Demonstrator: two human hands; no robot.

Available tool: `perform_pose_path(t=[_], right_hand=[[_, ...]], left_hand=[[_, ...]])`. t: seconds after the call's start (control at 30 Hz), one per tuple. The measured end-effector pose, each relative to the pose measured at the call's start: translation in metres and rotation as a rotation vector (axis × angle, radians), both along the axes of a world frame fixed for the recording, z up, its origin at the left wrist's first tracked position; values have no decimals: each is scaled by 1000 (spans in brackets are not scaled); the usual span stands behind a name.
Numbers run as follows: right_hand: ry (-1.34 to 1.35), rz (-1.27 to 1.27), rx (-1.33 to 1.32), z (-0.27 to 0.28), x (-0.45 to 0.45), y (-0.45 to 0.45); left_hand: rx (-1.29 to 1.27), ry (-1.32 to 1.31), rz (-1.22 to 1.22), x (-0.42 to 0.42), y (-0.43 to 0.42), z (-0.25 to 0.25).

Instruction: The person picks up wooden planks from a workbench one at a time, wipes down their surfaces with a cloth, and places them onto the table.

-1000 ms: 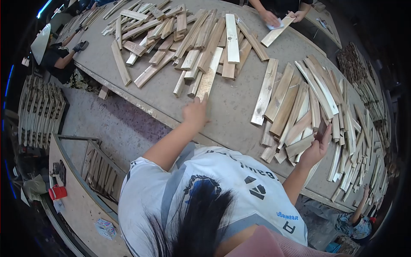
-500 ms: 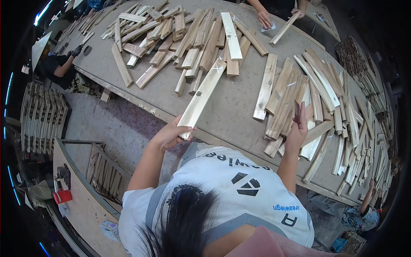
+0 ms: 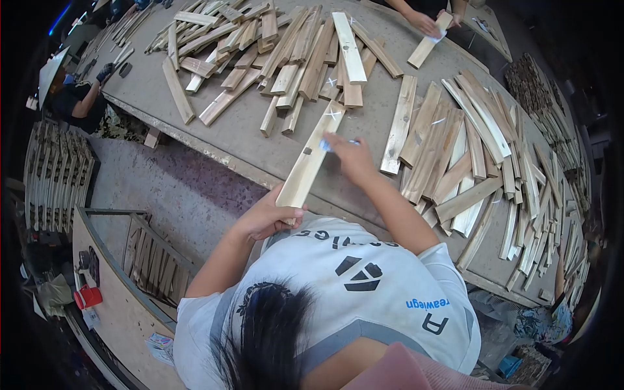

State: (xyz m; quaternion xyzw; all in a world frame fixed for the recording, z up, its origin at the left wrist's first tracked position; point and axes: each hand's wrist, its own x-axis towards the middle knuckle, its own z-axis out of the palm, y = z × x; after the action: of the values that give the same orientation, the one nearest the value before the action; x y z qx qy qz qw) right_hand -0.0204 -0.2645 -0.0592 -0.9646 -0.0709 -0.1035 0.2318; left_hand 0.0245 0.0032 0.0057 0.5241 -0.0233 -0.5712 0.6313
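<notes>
A pale wooden slat [image 3: 305,170], marked with a white X near its far end, slants up and away from me over the table edge. My left hand [image 3: 266,214] is wrapped round its near end, thumb on top. Against the slat's upper half, my right hand [image 3: 351,156] presses a small white and blue cloth or pad [image 3: 326,144]. One pile of slats [image 3: 286,62] lies beyond the held piece, and another pile [image 3: 455,149] lies to the right.
Across the grey table [image 3: 234,140], a person's hands [image 3: 429,26] wipe another slat. Another person [image 3: 81,97] in a conical hat is at the far left. A side bench [image 3: 123,286] holds a red container [image 3: 88,297]. Further stacks [image 3: 58,179] stand left.
Since a second ago, the slat has been lifted from the table by my left hand. My right hand has moved from the right pile onto the slat.
</notes>
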Motion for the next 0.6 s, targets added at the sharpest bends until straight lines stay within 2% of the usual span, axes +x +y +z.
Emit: perform_pose_path(t=[0.07, 0.13, 0.2, 0.23, 0.3, 0.33, 0.4, 0.47, 0.57, 0.6], right_hand=[[56, -17, -46, -4, 9, -3], [-76, 272, 60, 16, -13, 37], [-60, 484, 193, 23, -18, 47], [-51, 486, 200, 16, -6, 39], [280, -81, 586, 6, 27, 10], [286, -80, 578, 5, 24, 12], [3, 274, 70, 9, 16, 36], [11, 571, 283, 45, -6, 68], [86, 458, 209, 9, 27, 27], [78, 249, 156, -9, 43, 4]], left_hand=[[-20, 24, 13, -5, 6, -3], [-187, 186, 113, -3, 14, -1], [-183, 134, 87, 1, 19, -6], [-178, 85, 47, 1, 22, -8], [-161, 93, 60, 2, 25, -11], [-147, 88, 70, 1, 24, -12], [-184, 77, 101, 2, 24, -11], [-152, 95, 140, 4, 29, -10], [-201, 84, 114, 8, 32, -16], [-200, 82, 108, 10, 31, -15]])
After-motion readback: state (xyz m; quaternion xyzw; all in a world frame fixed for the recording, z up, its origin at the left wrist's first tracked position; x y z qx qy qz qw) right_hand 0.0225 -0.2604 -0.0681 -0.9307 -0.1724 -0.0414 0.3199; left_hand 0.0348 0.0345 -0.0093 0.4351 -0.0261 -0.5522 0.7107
